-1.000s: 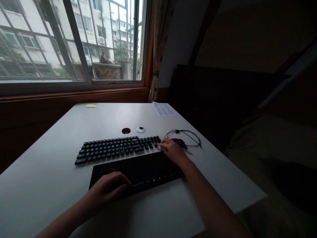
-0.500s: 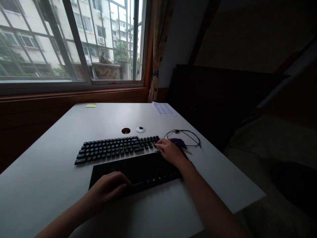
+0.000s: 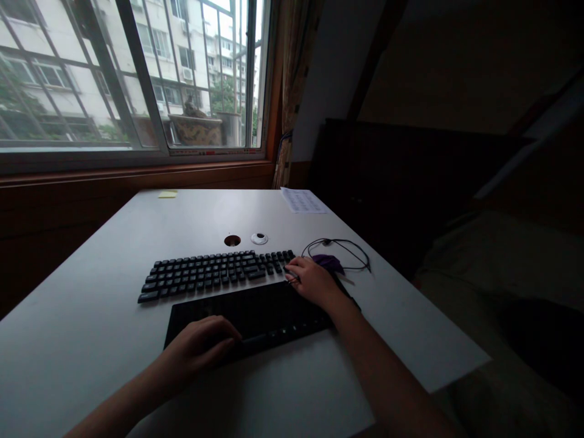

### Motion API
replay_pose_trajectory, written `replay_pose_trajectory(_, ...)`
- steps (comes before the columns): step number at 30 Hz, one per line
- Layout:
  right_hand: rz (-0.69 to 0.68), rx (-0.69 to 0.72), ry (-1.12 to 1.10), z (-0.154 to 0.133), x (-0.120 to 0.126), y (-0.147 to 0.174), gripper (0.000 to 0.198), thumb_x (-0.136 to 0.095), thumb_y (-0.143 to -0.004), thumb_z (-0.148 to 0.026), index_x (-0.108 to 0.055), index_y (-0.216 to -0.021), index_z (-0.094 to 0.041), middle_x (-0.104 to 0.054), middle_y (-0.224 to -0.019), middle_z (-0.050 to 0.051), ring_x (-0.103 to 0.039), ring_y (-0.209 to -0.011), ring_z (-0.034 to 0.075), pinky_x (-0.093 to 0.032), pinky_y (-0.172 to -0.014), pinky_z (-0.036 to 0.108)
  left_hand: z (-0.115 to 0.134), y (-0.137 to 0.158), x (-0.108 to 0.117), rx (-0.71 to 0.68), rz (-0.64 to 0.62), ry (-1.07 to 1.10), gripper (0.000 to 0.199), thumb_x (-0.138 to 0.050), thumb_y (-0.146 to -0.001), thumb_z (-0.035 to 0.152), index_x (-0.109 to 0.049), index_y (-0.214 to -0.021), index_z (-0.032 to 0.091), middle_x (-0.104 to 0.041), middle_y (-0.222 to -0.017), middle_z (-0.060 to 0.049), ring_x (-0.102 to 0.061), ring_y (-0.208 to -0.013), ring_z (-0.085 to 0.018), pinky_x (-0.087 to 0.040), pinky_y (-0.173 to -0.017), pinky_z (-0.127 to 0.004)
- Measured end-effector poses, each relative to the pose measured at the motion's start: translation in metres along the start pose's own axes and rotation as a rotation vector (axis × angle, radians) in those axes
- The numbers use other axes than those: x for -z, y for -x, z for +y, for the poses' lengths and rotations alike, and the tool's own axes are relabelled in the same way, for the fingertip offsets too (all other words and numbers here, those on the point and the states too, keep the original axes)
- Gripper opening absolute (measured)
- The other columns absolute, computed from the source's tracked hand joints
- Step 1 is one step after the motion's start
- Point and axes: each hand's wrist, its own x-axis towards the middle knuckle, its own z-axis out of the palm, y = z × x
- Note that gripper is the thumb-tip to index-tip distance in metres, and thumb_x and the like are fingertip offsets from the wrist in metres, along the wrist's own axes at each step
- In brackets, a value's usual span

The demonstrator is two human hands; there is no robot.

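Note:
A black keyboard (image 3: 214,274) lies across the white desk (image 3: 91,316). Directly in front of it sits a flat black slab (image 3: 264,313) with small keys or buttons along its near edge. My left hand (image 3: 201,347) rests on the slab's near left corner, fingers curled over the edge. My right hand (image 3: 312,280) is at the keyboard's right end with its fingertips pinched together against the last keys. Something thin and pale shows at the fingertips, too small to identify. A purple object (image 3: 329,262) lies just behind that hand.
A thin black cable (image 3: 347,244) loops beside the purple object. A cable hole (image 3: 232,241) and its white cap (image 3: 259,238) sit behind the keyboard. A printed sheet (image 3: 303,201) and a yellow note (image 3: 167,194) lie at the far edge. Dark furniture (image 3: 410,176) stands to the right.
My right hand has drawn slightly toward me along the keyboard's right end. The left hand and the slab have stayed put.

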Motion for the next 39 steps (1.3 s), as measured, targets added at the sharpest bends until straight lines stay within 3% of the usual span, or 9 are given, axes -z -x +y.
replay_pose_trajectory(16, 0.023, -0.040, 0.042, -0.004, -0.006, -0.002, 0.027, -0.055, -0.095, -0.032, -0.068, -0.116, -0.023, -0.065, -0.111, 0.008, -0.059, -0.105, 0.022, -0.048, -0.090, 0.033, 0.003, -0.001, 0.000, -0.008, 0.009, 0.002, 0.021, -0.050, -0.096, 0.032, -0.067, -0.099, 0.020, -0.069, -0.091, -0.004, -0.063, -0.082, -0.017, -0.049, -0.072, -0.026)
replay_pose_trajectory(20, 0.092, -0.050, -0.058, -0.001, 0.000, -0.002, 0.026, -0.053, -0.095, -0.029, -0.067, -0.116, -0.022, -0.065, -0.110, 0.008, -0.059, -0.104, 0.022, -0.047, -0.092, 0.032, 0.003, 0.000, 0.000, -0.009, 0.003, 0.004, 0.021, -0.050, -0.096, 0.032, -0.067, -0.099, 0.020, -0.070, -0.092, -0.004, -0.064, -0.082, -0.017, -0.050, -0.072, -0.025)
replay_pose_trajectory(23, 0.179, -0.070, -0.198, 0.005, 0.012, -0.002, 0.023, -0.049, -0.096, -0.028, -0.069, -0.105, -0.020, -0.066, -0.102, 0.008, -0.060, -0.100, 0.021, -0.046, -0.094, 0.033, 0.001, -0.001, 0.000, -0.021, 0.002, -0.002, 0.021, -0.050, -0.096, 0.032, -0.067, -0.099, 0.020, -0.069, -0.092, -0.005, -0.063, -0.082, -0.017, -0.050, -0.072, -0.025)
replay_pose_trajectory(30, 0.305, -0.383, -0.497, 0.030, 0.047, 0.014, 0.045, -0.029, -0.100, -0.046, -0.064, -0.089, -0.019, -0.068, -0.086, 0.007, -0.063, -0.076, 0.019, -0.050, -0.073, 0.029, 0.000, -0.001, 0.000, -0.005, 0.004, -0.013, 0.021, -0.050, -0.096, 0.033, -0.067, -0.100, 0.021, -0.069, -0.091, -0.004, -0.063, -0.081, -0.017, -0.049, -0.072, -0.025)
replay_pose_trajectory(34, 0.377, -0.457, -0.283, 0.041, 0.065, 0.043, 0.048, -0.029, -0.098, -0.049, -0.060, -0.075, -0.021, -0.068, -0.081, 0.007, -0.063, -0.082, 0.022, -0.046, -0.080, 0.031, 0.002, -0.001, 0.001, -0.005, 0.003, -0.005, 0.021, -0.050, -0.096, 0.033, -0.067, -0.099, 0.021, -0.069, -0.092, -0.004, -0.064, -0.083, -0.018, -0.050, -0.073, -0.026)
replay_pose_trajectory(39, 0.232, -0.551, -0.171, 0.043, 0.072, 0.084, 0.051, -0.031, -0.096, -0.056, -0.061, -0.072, -0.022, -0.066, -0.065, 0.005, -0.064, -0.067, 0.022, -0.044, -0.068, 0.030, 0.000, -0.001, 0.001, -0.019, -0.004, -0.003, 0.021, -0.050, -0.096, 0.033, -0.067, -0.100, 0.020, -0.070, -0.093, -0.004, -0.065, -0.084, -0.018, -0.050, -0.074, -0.026)
